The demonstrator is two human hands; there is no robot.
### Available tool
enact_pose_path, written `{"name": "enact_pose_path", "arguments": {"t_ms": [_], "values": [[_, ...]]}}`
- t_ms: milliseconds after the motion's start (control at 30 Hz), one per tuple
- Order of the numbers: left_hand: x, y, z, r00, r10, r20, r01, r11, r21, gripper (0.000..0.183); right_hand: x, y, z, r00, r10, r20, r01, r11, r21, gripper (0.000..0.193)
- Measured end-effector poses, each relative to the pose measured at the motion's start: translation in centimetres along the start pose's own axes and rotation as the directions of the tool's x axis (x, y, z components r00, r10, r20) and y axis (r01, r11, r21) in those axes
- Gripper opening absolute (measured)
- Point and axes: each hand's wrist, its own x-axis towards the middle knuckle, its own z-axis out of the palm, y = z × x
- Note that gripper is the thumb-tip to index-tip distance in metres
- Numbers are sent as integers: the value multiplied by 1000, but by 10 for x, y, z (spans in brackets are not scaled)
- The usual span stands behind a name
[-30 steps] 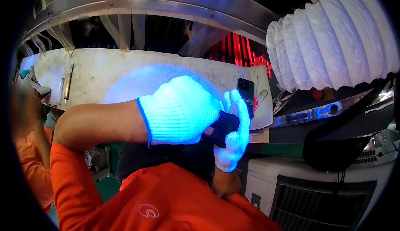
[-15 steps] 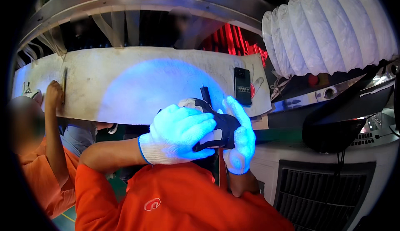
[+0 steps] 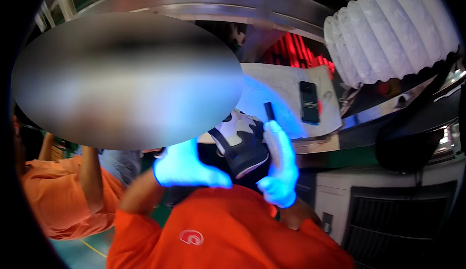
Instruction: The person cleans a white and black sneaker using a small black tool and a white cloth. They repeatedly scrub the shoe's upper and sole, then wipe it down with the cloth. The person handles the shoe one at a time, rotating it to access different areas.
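Note:
A black and white shoe [image 3: 238,142] stands tilted between my two hands at the table's near edge. My left hand [image 3: 187,167], in a white glove lit blue, is left of the shoe with its thumb stretched out; a blurred patch hides its fingertips. To the right, my gloved right hand [image 3: 280,167] has its fingers straight and its thumb apart, close along the shoe's side; whether it touches the shoe I cannot tell. Just beyond those fingertips lies a slim black pen-like stick [image 3: 269,111].
A dark phone [image 3: 308,101] lies on the pale table [image 3: 327,92] at the right. Above it hangs a wide white ribbed duct [image 3: 388,38]. A grey machine with a black grille [image 3: 398,220] stands at my right. Another person in an orange shirt [image 3: 68,196] is at my left.
Both hands have loosened from around the shoe and moved apart, the left one to the left. The shoe now shows more fully. The whole view has shifted.

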Motion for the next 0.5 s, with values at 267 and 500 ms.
{"name": "enact_pose_path", "arguments": {"t_ms": [267, 500], "values": [[-60, 34, -7, 839, -533, 107, 543, 820, -178, 142, 49, 162, -46, 977, -77, -197, -166, 299, -940, 80], [-54, 10, -2, 914, -389, -115, 403, 902, 153, 137, 43, 178, -46, 966, 172, -194, -254, 493, -832, 66]]}}
